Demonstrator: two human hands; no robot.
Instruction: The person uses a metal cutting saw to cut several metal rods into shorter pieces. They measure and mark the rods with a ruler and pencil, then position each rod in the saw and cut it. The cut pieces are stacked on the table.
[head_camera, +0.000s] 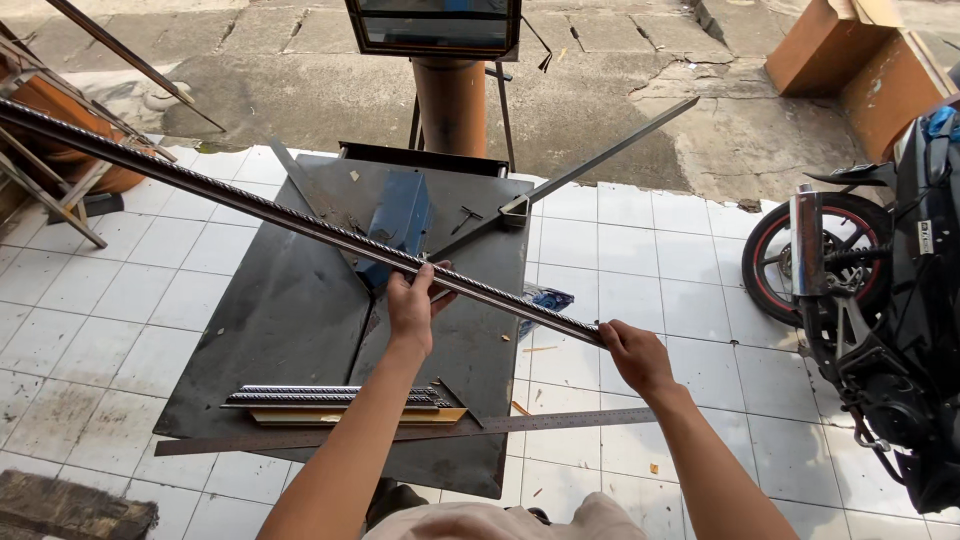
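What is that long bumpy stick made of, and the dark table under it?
The long ribbed bar looks like steel rebar: grey, dull, with raised ridges along it. The dark table top seems to be flat sheet metal, matte and scuffed, though paint or rust is hard to tell.

Person: two bare forearms, no sleeves, watch or gloves; left hand (412, 305), right hand (634, 355); beige cloth garment (480, 522) at lap

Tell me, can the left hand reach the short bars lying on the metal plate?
Probably yes. The left hand holds the long ribbed rod just above the plate, and nothing lies between it and the short bars. It would have to loosen its grip first.
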